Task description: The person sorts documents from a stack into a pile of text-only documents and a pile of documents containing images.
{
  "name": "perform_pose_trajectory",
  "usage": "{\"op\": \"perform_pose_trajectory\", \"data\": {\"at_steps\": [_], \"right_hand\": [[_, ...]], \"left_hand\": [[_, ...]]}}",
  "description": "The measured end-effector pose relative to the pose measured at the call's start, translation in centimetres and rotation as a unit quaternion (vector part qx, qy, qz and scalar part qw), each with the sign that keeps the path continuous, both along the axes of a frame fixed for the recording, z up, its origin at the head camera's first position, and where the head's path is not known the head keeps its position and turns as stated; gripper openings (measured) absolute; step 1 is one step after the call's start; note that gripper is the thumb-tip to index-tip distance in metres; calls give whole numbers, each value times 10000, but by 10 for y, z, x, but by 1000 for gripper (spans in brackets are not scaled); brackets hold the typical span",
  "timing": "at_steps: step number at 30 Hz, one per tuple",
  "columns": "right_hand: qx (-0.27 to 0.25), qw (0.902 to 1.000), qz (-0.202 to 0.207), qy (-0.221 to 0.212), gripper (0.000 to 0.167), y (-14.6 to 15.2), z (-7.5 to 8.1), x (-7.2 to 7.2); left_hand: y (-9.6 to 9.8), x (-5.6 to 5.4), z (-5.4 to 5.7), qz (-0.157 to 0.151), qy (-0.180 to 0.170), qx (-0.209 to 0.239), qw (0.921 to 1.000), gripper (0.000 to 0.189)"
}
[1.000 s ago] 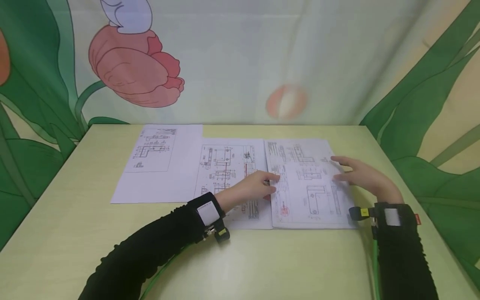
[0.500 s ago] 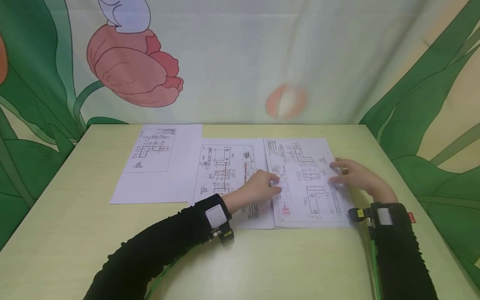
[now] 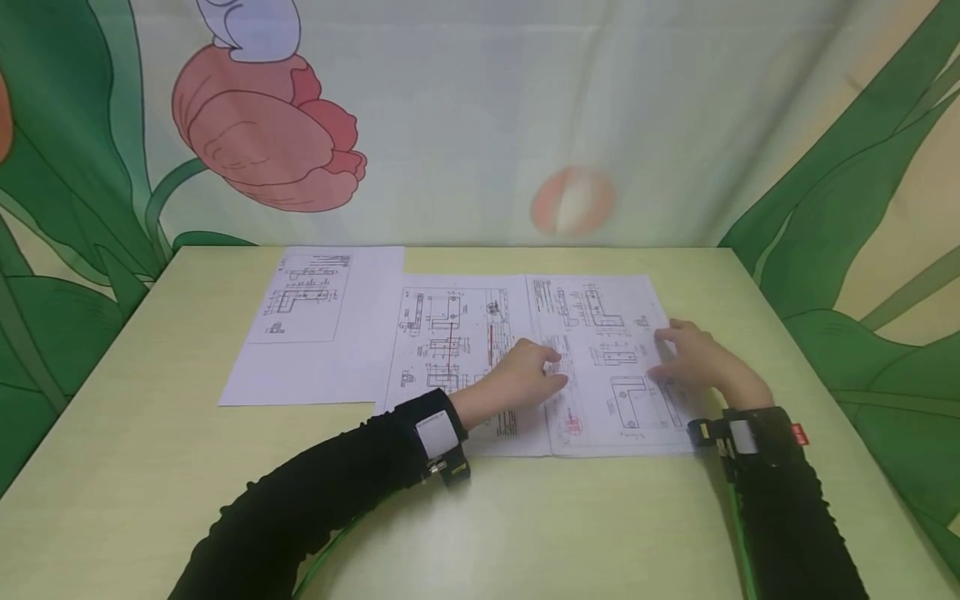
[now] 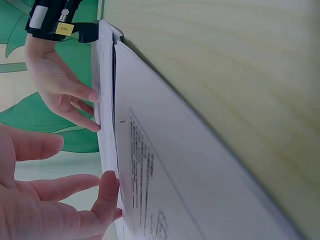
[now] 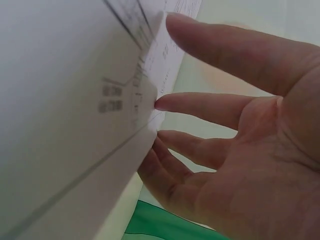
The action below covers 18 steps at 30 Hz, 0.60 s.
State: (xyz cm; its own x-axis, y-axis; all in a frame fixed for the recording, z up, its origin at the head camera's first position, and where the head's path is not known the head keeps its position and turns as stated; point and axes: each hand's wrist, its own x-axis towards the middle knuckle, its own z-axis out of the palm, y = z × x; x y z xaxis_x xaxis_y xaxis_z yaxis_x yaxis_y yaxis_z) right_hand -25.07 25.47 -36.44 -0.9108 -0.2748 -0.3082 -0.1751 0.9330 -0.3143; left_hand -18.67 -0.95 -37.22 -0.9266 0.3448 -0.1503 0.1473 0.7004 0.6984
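A stack of printed technical drawings lies spread like an open booklet, its left page (image 3: 420, 333) and right page (image 3: 592, 400) meeting at a middle fold. My left hand (image 3: 513, 379) reaches across the left page, fingertips near the fold. In the left wrist view, the left hand (image 4: 55, 200) has its thumb apart and its fingers touching the paper. Over the outer edge of the right page is my right hand (image 3: 697, 362). Seen from the right wrist, the right hand (image 5: 250, 135) has spread fingers with tips on the page; nothing is pinched.
A sheet (image 3: 352, 367) with a smaller drawing lies left of the booklet, towards the back. All the paper rests on a pale wooden table (image 3: 525, 533). Behind it hangs a curtain (image 3: 465, 125) printed with flowers and leaves.
My right hand has moved left, further onto the right page. The left hand has shifted slightly right, to the fold. The right page's outer edge lies a little further left.
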Motion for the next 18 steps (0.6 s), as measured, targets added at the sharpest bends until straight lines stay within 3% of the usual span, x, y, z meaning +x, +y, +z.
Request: {"op": "perform_pose_trajectory", "data": {"at_steps": [5, 10, 13, 18], "right_hand": [[242, 9997, 67, 64, 72, -5, 2, 1], [401, 9991, 108, 27, 73, -7, 3, 2], [419, 9991, 82, 1, 73, -8, 3, 2], [242, 9994, 176, -171, 84, -15, 7, 9]], "left_hand": [[2, 0, -2, -100, 354, -453, 9983, 40], [6, 3, -5, -770, 935, -1307, 9840, 29], [8, 6, -6, -1097, 813, -1326, 9817, 23], [9, 10, -7, -1348, 629, -1387, 9791, 24]]}}
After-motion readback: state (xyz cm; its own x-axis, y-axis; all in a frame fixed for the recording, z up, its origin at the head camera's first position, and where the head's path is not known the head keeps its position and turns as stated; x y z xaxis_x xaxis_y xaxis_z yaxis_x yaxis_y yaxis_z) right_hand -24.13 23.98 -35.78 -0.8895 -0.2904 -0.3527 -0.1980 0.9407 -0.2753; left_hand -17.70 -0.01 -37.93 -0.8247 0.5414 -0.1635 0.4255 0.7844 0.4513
